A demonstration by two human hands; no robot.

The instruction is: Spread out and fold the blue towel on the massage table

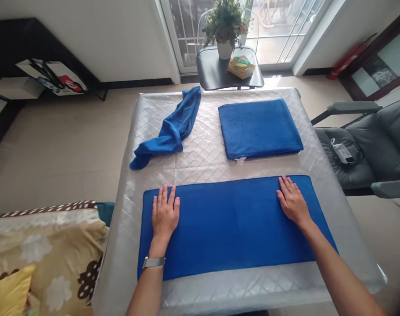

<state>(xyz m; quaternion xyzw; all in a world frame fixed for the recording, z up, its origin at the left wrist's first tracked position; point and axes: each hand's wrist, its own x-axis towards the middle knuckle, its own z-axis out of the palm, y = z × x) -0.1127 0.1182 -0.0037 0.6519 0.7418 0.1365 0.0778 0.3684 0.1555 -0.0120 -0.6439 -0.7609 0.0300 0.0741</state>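
Observation:
A blue towel lies spread flat, long side across, near the front of the table. On its left end my left hand rests palm down, fingers stretched out. My right hand presses flat near the towel's far right corner, fingers extended. Neither hand grips anything. Behind, to the right, sits a stack of folded blue towels with a small white tag at its front edge. A crumpled blue towel lies twisted at the back left of the table.
A silvery quilted cloth covers the table. Beyond its far edge, a black chair holds a potted plant and a yellow tissue pack. A grey armchair with a cabled device stands right; a patterned bed is left.

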